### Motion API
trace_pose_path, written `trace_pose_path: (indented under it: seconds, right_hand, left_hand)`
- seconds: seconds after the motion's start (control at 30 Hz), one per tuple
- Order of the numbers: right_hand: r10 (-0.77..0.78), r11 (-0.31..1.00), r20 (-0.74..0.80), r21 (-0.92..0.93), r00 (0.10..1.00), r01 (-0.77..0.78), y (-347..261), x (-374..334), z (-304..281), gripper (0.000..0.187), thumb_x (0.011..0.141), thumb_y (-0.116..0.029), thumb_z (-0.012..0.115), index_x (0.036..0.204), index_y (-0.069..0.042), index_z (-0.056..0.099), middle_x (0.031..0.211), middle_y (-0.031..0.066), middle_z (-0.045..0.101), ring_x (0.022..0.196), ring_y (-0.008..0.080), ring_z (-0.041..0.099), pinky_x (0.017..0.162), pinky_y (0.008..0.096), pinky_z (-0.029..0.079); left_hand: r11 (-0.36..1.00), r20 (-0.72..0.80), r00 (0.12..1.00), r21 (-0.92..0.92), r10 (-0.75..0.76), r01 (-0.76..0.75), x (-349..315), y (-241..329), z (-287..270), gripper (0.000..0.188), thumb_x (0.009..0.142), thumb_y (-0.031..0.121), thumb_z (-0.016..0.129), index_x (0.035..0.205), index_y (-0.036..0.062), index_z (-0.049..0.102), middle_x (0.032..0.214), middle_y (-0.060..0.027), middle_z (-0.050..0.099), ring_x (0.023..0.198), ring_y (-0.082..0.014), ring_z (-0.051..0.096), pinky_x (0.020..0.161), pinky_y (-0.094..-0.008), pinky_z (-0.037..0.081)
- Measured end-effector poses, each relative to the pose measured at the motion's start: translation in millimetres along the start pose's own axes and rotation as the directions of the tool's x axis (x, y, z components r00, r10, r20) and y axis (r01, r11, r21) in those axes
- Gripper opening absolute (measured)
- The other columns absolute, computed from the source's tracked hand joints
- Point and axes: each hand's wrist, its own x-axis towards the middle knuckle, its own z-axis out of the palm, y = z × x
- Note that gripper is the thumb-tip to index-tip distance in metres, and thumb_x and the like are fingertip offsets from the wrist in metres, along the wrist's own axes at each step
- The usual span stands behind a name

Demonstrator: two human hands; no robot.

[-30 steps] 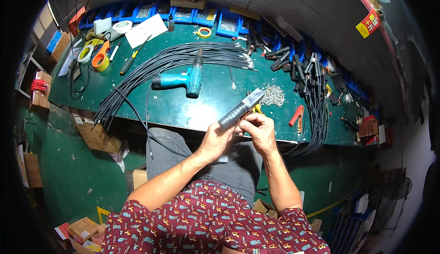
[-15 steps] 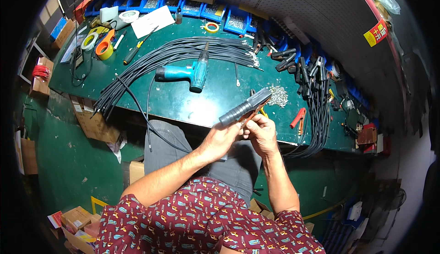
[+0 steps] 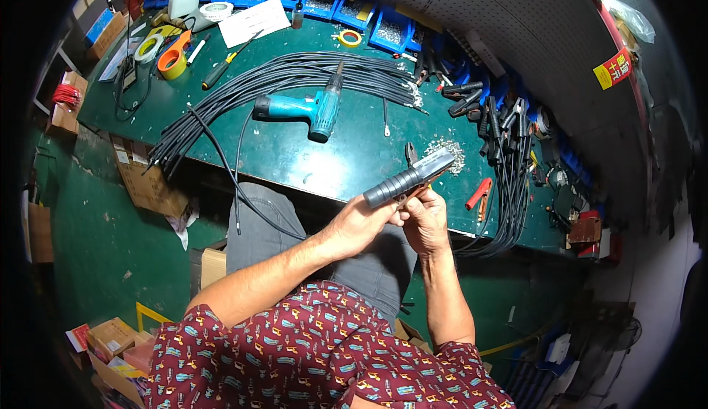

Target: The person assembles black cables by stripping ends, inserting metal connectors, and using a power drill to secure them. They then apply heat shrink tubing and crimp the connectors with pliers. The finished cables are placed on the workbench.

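Black clamp (image 3: 402, 185) in both hands (image 3: 358, 226) (image 3: 427, 224)

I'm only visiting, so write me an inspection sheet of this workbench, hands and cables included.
Surface: green bench, with small metal pieces scattered near the hands.
Job's things: black ribbed clamp, in hand.
Clutter: teal drill, orange tape roll, screwdriver.
Hands: left hand holds the clamp; right hand is close beside it, exact grip hidden.
Cables: one black bundle curves across the bench; another bundle lies at right.
Surroundings: blue bins line the back; cardboard box below.
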Motion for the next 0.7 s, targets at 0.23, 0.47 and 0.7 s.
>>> trace_pose_path:
  seconds: [0.23, 0.47, 0.7]
  right_hand:
    - [0.02, 0.989, -0.053, -0.145, 0.998, -0.027, -8, -7, 7, 0.036, 0.098, -0.033, 0.072, 0.103, 0.001, 0.065, 0.081, 0.0069, 0.066, 0.066, 0.0127, 0.06, 0.058, 0.0255, 0.047]
    - [-0.173, 0.93, -0.022, -0.333, 0.985, 0.156, 0, -11, 17, 0.03, 0.106, -0.03, 0.061, 0.099, -0.001, 0.063, 0.08, 0.0021, 0.064, 0.067, 0.008, 0.054, 0.06, 0.0239, 0.044]
    - [-0.186, 0.87, 0.065, -0.454, 0.98, 0.195, -5, -16, 11, 0.026, 0.106, -0.026, 0.059, 0.098, -0.002, 0.062, 0.078, 0.0018, 0.064, 0.068, 0.0076, 0.054, 0.061, 0.0237, 0.045]
  left_hand:
    - [1.0, 0.063, 0.998, 0.007, -0.011, 0.01, -3, 8, -2, 0.023, 0.108, 0.022, 0.05, 0.115, 0.0045, 0.063, 0.085, 0.0046, 0.058, 0.067, -0.0021, 0.047, 0.057, -0.0206, 0.039]
    - [0.999, 0.011, 0.999, 0.029, 0.031, -0.032, -6, 5, -2, 0.024, 0.108, 0.026, 0.05, 0.107, 0.0055, 0.063, 0.083, 0.0051, 0.055, 0.067, -0.0025, 0.046, 0.056, -0.021, 0.039]
    - [0.991, 0.073, 0.993, -0.085, -0.093, 0.099, -12, 7, -3, 0.031, 0.109, 0.034, 0.048, 0.094, 0.0094, 0.06, 0.077, 0.0071, 0.048, 0.063, -0.0019, 0.04, 0.052, -0.0204, 0.032]
